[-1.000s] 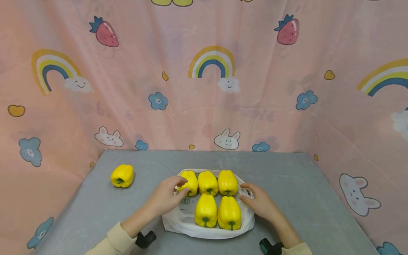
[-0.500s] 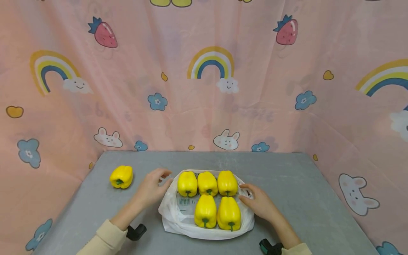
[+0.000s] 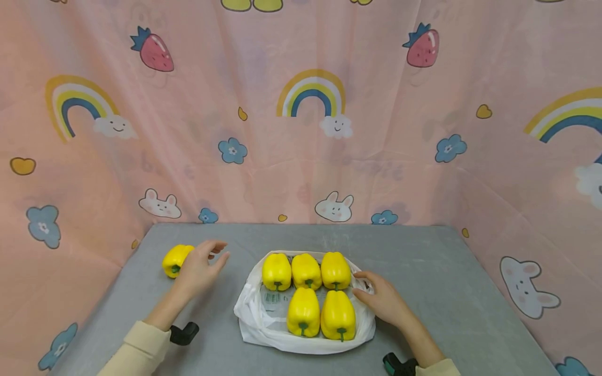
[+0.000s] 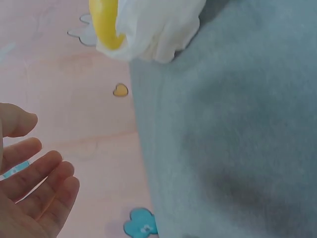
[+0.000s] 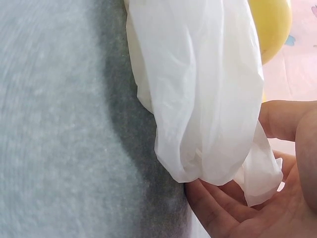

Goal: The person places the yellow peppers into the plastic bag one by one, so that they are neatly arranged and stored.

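A white plastic bag (image 3: 263, 334) lies spread on the table, its mouth wide. Inside it sit several yellow bell peppers (image 3: 303, 312) in two rows, three at the back and two in front. Another yellow bell pepper (image 3: 175, 260) lies by itself at the left, partly hidden by my left hand (image 3: 199, 269). That hand is in the air with relaxed, parted fingers (image 4: 54, 173) and holds nothing. My right hand (image 3: 382, 296) holds the bag's right edge; in the right wrist view the thumb (image 5: 280, 119) and fingers lie on either side of the white plastic (image 5: 213, 99).
The grey tabletop (image 3: 447, 292) extends on both sides of the bag. A pink curtain (image 3: 301, 167) with rainbows and rabbits encloses its back and sides. Dark wrist devices (image 3: 184, 333) are worn below both hands.
My left hand has moved from above the bag's back-left pepper leftward, away from the bag, to the lone pepper. The bag's left edge has spread outward slightly. My right hand stays put.
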`<state>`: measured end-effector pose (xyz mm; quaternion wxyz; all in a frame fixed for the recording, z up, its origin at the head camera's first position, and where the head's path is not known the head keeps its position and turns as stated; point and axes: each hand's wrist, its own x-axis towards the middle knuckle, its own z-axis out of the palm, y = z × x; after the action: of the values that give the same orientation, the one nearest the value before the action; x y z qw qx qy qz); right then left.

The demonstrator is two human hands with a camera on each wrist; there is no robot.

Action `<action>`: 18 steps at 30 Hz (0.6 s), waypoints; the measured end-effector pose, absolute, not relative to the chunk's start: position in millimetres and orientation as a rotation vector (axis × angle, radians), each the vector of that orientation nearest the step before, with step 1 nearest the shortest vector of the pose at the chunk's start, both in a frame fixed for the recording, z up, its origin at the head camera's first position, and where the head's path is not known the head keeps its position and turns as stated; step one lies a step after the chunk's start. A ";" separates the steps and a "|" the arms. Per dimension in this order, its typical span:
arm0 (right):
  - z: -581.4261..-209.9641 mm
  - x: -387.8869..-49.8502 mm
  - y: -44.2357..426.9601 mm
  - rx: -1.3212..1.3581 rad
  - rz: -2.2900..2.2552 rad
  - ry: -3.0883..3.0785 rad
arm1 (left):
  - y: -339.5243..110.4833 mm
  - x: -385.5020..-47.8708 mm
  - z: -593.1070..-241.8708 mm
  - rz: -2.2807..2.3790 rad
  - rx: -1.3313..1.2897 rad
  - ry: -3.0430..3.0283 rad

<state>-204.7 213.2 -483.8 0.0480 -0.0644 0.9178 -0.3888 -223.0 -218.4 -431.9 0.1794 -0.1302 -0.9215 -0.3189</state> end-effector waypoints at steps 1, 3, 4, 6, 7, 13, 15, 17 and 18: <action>-483.9 -204.7 213.2 -0.198 -1.185 2.799 | -222.0 -223.9 -432.1 -0.906 -0.361 -2.602; -483.9 -204.7 213.0 -0.197 -1.183 2.799 | -228.9 -225.0 -431.8 -0.912 -0.342 -2.598; -483.9 -204.8 212.9 -0.196 -1.184 2.799 | -232.2 -225.4 -431.4 -0.906 -0.336 -2.596; -483.6 -204.7 212.5 -0.191 -1.180 2.799 | -238.7 -226.0 -430.3 -0.884 -0.318 -2.599; -483.5 -204.6 212.3 -0.187 -1.178 2.799 | -242.0 -226.1 -429.6 -0.865 -0.309 -2.603; -483.2 -204.3 211.6 -0.173 -1.176 2.797 | -261.2 -228.2 -426.7 -0.757 -0.285 -2.611; -483.2 -204.3 211.7 -0.171 -1.177 2.794 | -267.5 -229.6 -426.1 -0.751 -0.287 -2.613; -482.9 -204.2 211.8 -0.169 -1.177 2.792 | -273.6 -230.9 -425.0 -0.754 -0.283 -2.620; -482.7 -204.2 211.9 -0.168 -1.179 2.791 | -276.5 -231.4 -424.4 -0.755 -0.279 -2.628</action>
<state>-204.2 211.9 -482.7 0.0538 -0.0553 0.9185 -0.3879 -231.4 -276.5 -424.4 0.1953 -0.0995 -0.9378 -0.2693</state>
